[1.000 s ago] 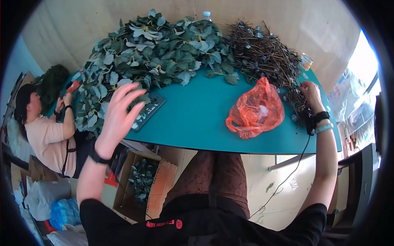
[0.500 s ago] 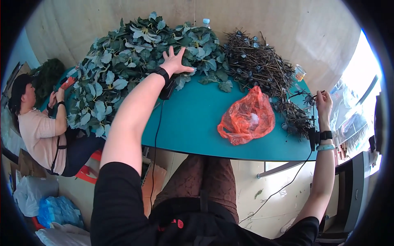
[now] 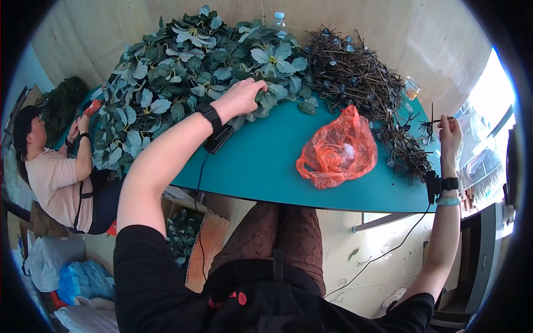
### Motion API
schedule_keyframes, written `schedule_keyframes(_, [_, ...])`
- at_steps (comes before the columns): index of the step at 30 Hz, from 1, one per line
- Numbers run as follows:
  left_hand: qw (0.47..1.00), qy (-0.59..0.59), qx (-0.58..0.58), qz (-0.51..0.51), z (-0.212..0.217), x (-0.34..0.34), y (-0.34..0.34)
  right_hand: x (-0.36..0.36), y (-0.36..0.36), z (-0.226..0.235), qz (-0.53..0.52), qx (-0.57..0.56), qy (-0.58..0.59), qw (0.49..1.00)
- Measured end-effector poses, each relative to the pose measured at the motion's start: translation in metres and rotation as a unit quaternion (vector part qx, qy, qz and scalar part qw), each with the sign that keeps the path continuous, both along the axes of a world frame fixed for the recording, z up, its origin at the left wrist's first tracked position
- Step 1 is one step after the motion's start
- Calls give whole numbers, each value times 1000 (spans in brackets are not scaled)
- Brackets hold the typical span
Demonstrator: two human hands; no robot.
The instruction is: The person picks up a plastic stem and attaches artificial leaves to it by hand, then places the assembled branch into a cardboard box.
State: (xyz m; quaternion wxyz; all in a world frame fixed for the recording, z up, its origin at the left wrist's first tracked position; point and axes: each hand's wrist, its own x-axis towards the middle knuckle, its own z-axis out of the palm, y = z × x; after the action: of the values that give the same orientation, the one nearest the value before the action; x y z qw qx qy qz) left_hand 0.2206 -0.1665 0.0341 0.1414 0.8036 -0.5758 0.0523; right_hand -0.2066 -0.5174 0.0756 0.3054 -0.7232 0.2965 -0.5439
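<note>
Overhead, the head view shows the left hand (image 3: pixel 242 96) stretched forward over the teal table (image 3: pixel 266 161), fingers curled down into the near edge of the leaf pile (image 3: pixel 189 77) and gripping a green sprig there. A dark band sits on that wrist, and just beneath the forearm a black device (image 3: pixel 217 139) lies on the table with its cord dropping over the near edge. The right hand (image 3: pixel 451 133) is raised out by the table's right end, fingers pinched narrow on a thin dark stem (image 3: pixel 432 121) that points back toward the twig heap (image 3: pixel 361 83). That heap runs from ahead of the right hand down to the table's right edge. Between the two hands, nearer the right one, an orange plastic bag (image 3: pixel 337 151) rests apart from the near rim; the bare teal strip between it and the left forearm is the widest open ground. A clear bottle (image 3: pixel 280 21) stands beyond the leaves, well ahead of the left hand. Far to the left, another person (image 3: pixel 53 172) works at the pile's end.
</note>
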Motion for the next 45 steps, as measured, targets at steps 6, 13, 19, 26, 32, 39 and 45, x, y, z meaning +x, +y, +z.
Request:
schedule_keyframes(6, [988,-60,-26,-139,-7,-35,36,1,11,-8,-22,-22,-45,999])
schedule_keyframes(13, [985,-57,2,-164,11,-54,68,-12,18,-15,17,-48,179,983])
schedule_keyframes(19, [991,53,-30,-117,31,-45,61,-10,35,5,-55,-163,160,972])
schedule_keyframes(26, [977,180,-111,-5,42,-53,45,-9,48,15,-50,-79,321,942])
schedule_keyframes(32, [976,4,-194,-100,17,-22,44,-17,35,-1,-63,-117,153,979])
schedule_keyframes(39, [991,-41,-126,-32,19,-30,48,-23,65,-14,7,23,-10,1000])
schedule_keyframes(45, [962,-185,-201,-27,21,-54,60,5,145,-29,124,110,-93,982])
